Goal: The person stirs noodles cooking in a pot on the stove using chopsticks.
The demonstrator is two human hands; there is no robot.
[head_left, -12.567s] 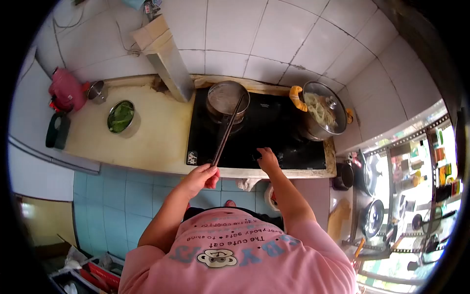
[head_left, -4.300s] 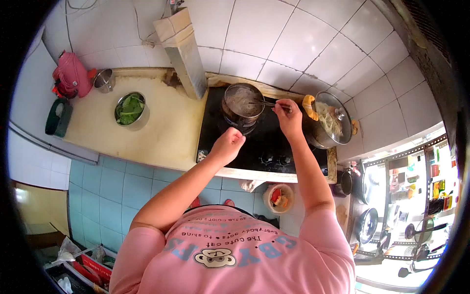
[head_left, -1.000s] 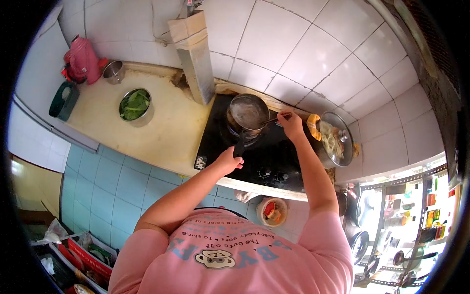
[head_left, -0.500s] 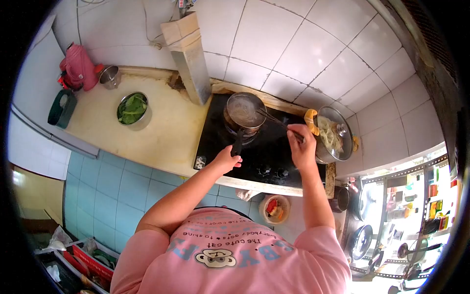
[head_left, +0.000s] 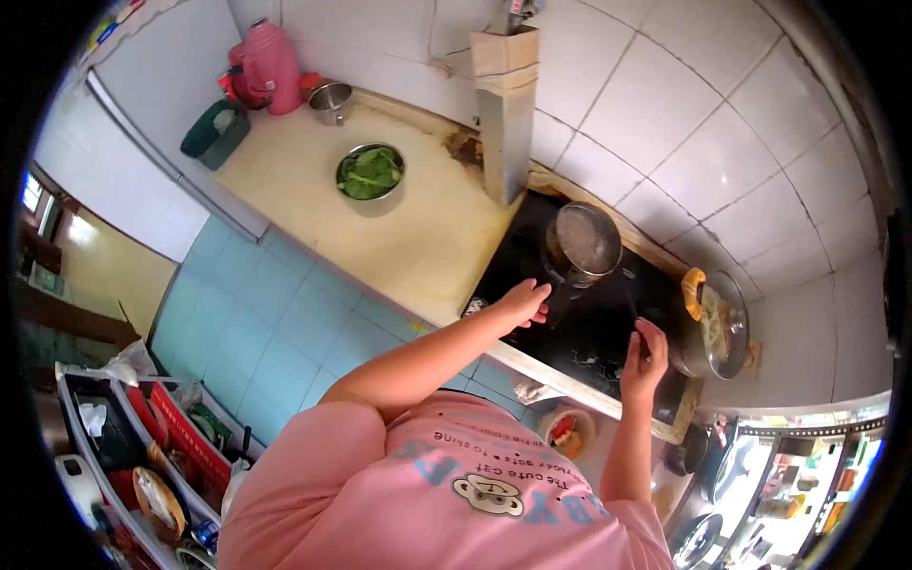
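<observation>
The small pot [head_left: 584,239] with cloudy liquid sits on the black cooktop [head_left: 532,249]. My left hand [head_left: 525,303] is curled at the pot's dark handle [head_left: 562,291], which blends into the cooktop. My right hand [head_left: 645,359] is over the cooktop's front right part, bent round thin dark chopsticks [head_left: 632,302] that point toward the back and are hard to make out. Right of that hand stands a large pot [head_left: 692,350] under a glass lid [head_left: 727,328], with pale food showing through.
On the counter [head_left: 418,256] are a metal bowl of green leaves [head_left: 370,173], a metal cup [head_left: 332,103], a pink thermos [head_left: 271,66] and a green container [head_left: 217,135]. A metal-sided column [head_left: 505,142] rises beside the cooktop. Below the front edge is a bin [head_left: 570,433].
The view has swung left, so the counter and pots appear further right. My right hand has drawn back from the small pot toward the front edge, and the chopsticks have left the pot.
</observation>
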